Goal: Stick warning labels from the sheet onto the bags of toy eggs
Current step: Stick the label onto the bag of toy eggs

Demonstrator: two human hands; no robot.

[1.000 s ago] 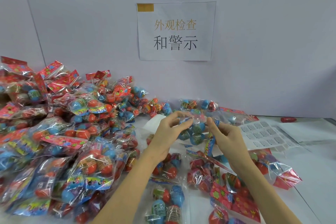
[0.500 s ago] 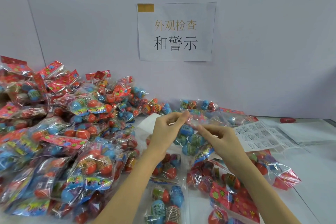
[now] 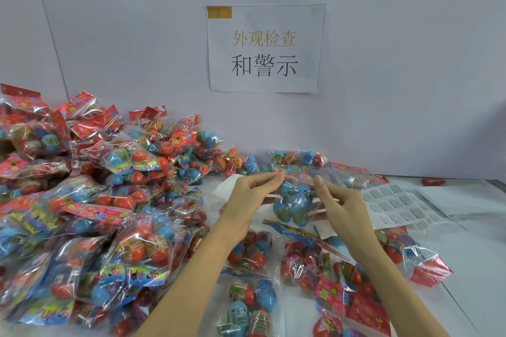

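Note:
A clear bag of blue toy eggs (image 3: 294, 204) hangs in the air between my two hands above the table. My left hand (image 3: 253, 197) pinches the bag's top edge on the left between thumb and fingertips. On the right, my right hand (image 3: 339, 206) pinches the same top edge. The white sheet of warning labels (image 3: 394, 204) lies flat just right of my right hand, with several printed labels on it. I cannot tell whether a label sits on the held bag.
A big heap of bagged toy eggs (image 3: 90, 213) fills the left side. More bags (image 3: 342, 282) lie under my forearms. A printed paper sign (image 3: 264, 48) hangs on the wall. One loose red egg (image 3: 433, 181) and white papers (image 3: 465, 200) lie at far right.
Both hands have lifted and drawn apart along the bag's top edge, stretching it flat. The blue eggs now hang lower between them.

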